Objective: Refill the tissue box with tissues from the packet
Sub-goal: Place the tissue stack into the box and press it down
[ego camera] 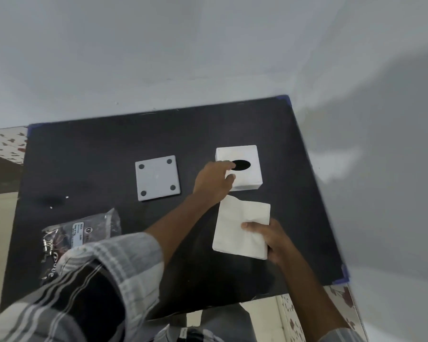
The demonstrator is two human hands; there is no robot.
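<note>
A white square tissue box [250, 176] with a dark oval opening in its top stands at the right of the black table. My left hand [214, 181] grips the box's near left corner, fingertips at the edge of the opening. A stack of white tissues [235, 230] is held just in front of the box by my right hand [273, 239], thumb on top. The box's flat white base plate [157, 177], with four round dark pads, lies apart to the left. The clear plastic tissue packet [84, 233] lies crumpled at the near left.
The black table [97, 156] has blue tape on its corners. It stands against a pale wall behind and to the right. Patterned floor tiles [5, 141] show at the far left and near right.
</note>
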